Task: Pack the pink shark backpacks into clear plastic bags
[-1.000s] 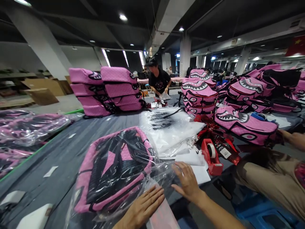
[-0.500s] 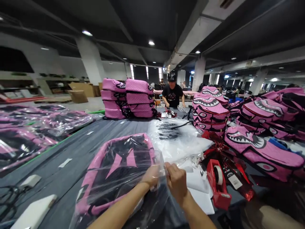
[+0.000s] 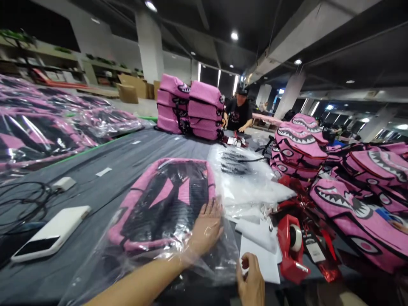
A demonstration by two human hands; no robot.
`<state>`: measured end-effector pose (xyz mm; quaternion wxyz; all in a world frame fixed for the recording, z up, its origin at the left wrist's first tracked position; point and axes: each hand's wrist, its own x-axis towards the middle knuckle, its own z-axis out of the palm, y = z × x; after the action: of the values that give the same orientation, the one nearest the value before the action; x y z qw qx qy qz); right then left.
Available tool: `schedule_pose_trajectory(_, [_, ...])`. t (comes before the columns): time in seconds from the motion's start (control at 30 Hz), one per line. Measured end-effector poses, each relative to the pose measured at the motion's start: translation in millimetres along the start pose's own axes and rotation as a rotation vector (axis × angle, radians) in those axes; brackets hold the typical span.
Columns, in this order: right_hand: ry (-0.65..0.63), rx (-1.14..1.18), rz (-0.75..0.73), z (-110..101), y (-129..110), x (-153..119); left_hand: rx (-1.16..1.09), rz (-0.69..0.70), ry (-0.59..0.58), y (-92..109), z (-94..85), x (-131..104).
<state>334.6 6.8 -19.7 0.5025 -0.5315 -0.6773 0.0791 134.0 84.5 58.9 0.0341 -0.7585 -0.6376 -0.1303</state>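
Observation:
A pink and black backpack (image 3: pixel 168 199) lies flat on the grey table (image 3: pixel 127 157), wrapped in a clear plastic bag (image 3: pixel 105 263). My left hand (image 3: pixel 205 227) rests flat on the backpack's near right corner with its fingers spread, and clear film lies around the wrist. My right hand (image 3: pixel 251 282) is at the bottom edge with its fingers curled. It is by the bag's right corner and a white paper sheet (image 3: pixel 263 259). Whether it pinches anything is unclear.
A red tape dispenser (image 3: pixel 291 250) stands right of the sheet, beside shark-face pink backpacks (image 3: pixel 350 208). Loose clear bags (image 3: pixel 245 182) lie behind. A white phone (image 3: pixel 51 233) and cables (image 3: pixel 22 204) lie left. Stacked pink backpacks (image 3: pixel 191 110) and a person in black (image 3: pixel 239 114) are far off.
Both hands let go of the bag's mouth. My left hand moved onto the backpack and lies flat; my right hand dropped toward the near table edge. The view turned left.

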Motion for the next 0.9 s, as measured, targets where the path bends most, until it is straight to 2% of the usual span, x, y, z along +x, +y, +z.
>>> schedule_pose_trajectory(0.03, [-0.055, 0.084, 0.127, 1, -1, -8, 0.011, 0.042, 0.026, -8, 0.3, -25])
schedule_pose_trajectory(0.1, [-0.132, 0.281, 0.381, 11, -9, -25, 0.074, 0.121, 0.220, -32, 1.1, -71])
schedule_pose_trajectory(0.17, [-0.153, 0.469, 0.573, 24, -23, -39, 0.139, 0.109, 0.387, -59, 4.4, -104])
schedule_pose_trajectory(0.2, [-0.144, 0.547, 0.632, 30, -29, -43, 0.154, 0.112, 0.423, -72, 7.4, -113])
schedule_pose_trajectory(0.27, [-0.112, 0.663, 0.682, 36, -39, -47, 0.139, 0.137, 0.383, -90, 15.4, -122])
schedule_pose_trajectory(0.33, [-0.063, 0.719, 0.711, 34, -43, -45, 0.087, 0.164, 0.268, -98, 23.0, -120])
schedule_pose_trajectory(0.43, [-0.045, 0.744, 0.702, 28, -46, -40, 0.028, 0.160, 0.066, -94, 24.2, -111])
schedule_pose_trajectory(0.5, [-0.086, 0.757, 0.667, 24, -51, -38, 0.020, 0.120, -0.074, -88, 13.5, -101])
schedule_pose_trajectory(0.57, [-0.114, 0.753, 0.633, 20, -57, -34, 0.006, 0.043, -0.175, -84, -7.7, -89])
schedule_pose_trajectory(0.63, [-0.106, 0.716, 0.606, 12, -62, -28, -0.014, -0.008, -0.209, -85, -37.3, -75])
schedule_pose_trajectory(0.77, [-0.053, 0.613, 0.551, -11, -63, -19, -0.035, -0.098, -0.186, -95, -98.2, -44])
schedule_pose_trajectory(0.83, [-0.039, 0.588, 0.550, -17, -61, -20, -0.046, -0.133, -0.167, -95, -111.9, -32])
schedule_pose_trajectory(0.9, [-0.020, 0.575, 0.576, -15, -58, -26, -0.058, -0.128, -0.176, -90, -106.7, -28])
